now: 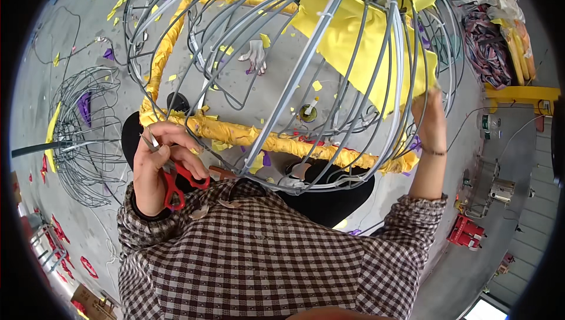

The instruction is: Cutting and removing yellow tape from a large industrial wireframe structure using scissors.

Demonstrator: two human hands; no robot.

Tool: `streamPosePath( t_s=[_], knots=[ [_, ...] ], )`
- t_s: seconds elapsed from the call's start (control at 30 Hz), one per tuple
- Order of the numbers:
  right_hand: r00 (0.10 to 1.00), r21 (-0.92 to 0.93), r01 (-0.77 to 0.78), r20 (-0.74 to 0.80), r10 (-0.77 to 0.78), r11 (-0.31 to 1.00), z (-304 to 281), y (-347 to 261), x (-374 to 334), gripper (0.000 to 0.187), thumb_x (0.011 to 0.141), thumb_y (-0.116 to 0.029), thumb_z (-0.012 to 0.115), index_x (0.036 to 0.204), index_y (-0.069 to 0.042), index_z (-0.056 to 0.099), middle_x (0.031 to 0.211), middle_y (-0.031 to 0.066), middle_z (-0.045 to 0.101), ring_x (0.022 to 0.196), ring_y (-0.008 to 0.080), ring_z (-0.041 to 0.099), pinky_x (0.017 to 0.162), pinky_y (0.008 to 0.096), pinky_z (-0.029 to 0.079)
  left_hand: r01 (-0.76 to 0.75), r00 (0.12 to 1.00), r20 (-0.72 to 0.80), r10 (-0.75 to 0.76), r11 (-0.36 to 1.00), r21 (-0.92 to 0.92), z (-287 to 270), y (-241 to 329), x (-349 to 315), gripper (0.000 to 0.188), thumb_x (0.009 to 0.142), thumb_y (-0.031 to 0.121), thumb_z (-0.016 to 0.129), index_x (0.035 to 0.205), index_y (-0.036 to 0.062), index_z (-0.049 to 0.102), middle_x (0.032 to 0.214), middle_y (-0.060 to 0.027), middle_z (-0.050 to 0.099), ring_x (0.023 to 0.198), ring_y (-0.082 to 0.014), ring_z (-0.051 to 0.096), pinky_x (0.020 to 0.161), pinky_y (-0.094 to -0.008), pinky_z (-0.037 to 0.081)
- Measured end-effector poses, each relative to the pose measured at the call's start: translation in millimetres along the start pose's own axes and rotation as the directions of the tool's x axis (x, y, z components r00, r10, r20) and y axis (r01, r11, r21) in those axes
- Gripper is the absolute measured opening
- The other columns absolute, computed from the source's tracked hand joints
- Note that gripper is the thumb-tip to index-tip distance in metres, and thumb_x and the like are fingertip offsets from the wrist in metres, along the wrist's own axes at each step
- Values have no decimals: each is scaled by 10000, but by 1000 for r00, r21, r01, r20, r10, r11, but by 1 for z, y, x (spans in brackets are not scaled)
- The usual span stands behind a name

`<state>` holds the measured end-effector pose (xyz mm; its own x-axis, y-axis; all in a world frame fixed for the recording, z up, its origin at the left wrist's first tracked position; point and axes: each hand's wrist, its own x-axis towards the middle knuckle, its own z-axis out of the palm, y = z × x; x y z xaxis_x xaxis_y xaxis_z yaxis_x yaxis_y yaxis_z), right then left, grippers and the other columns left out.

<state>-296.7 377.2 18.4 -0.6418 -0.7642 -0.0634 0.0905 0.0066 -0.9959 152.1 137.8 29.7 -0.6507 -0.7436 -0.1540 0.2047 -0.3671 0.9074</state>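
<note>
My left hand [162,164] is closed around a pair of scissors [176,187] with red handles, their blades pointing up past the thumb. In front of me stands a large dome-shaped frame of grey metal wire [288,93]. Yellow fabric [353,43] drapes over the upper right of its ribs, with a loose lower edge. At that edge my right hand [431,120] grips the fabric at the frame's right side; its fingertips are partly hidden. A bar wrapped in yellow material [235,131] crosses below the wire ribs, close to my knees.
Another grey wire frame [88,137] lies on the floor at left. A white glove [255,58], a tape roll [308,113] and yellow and purple scraps are scattered about. At right are a red machine [467,233], a clear jar [489,123] and bundled fabric [487,49].
</note>
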Motion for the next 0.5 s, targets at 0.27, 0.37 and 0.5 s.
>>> streamPosePath(
  t_s=[0.27, 0.37, 0.5],
  knots=[
    [602, 49, 731, -516, -610, 681, -8, -61, -157, 419, 1016, -337, 400, 1036, -1, 649, 1206, 178, 628, 957, 296, 591, 885, 414, 471, -126, 982, 141, 128, 992, -23, 4, 18, 17, 297, 1012, 150, 367, 1205, -56, 460, 1006, -196, 625, 684, -285, 668, 617, -342, 534],
    [383, -77, 848, -594, -708, 524, -11, -74, -199, 390, 1010, -324, 402, 952, -16, 635, 1143, 163, 631, 907, 275, 580, 851, 390, 471, -131, 974, 172, 147, 986, -101, 18, 40, 28, 289, 1021, 163, 367, 1190, -47, 469, 997, -186, 623, 680, -274, 663, 616, -332, 528],
    [374, -667, 530, -370, -850, 524, 129, -63, -167, 357, 1016, -282, 388, 846, -24, 567, 1000, 145, 605, 847, 231, 554, 800, 362, 469, -41, 946, 303, 113, 971, -234, 47, 40, 28, 294, 1044, 213, 364, 1159, -30, 484, 961, -162, 597, 722, -247, 654, 620, -318, 527]
  ],
)
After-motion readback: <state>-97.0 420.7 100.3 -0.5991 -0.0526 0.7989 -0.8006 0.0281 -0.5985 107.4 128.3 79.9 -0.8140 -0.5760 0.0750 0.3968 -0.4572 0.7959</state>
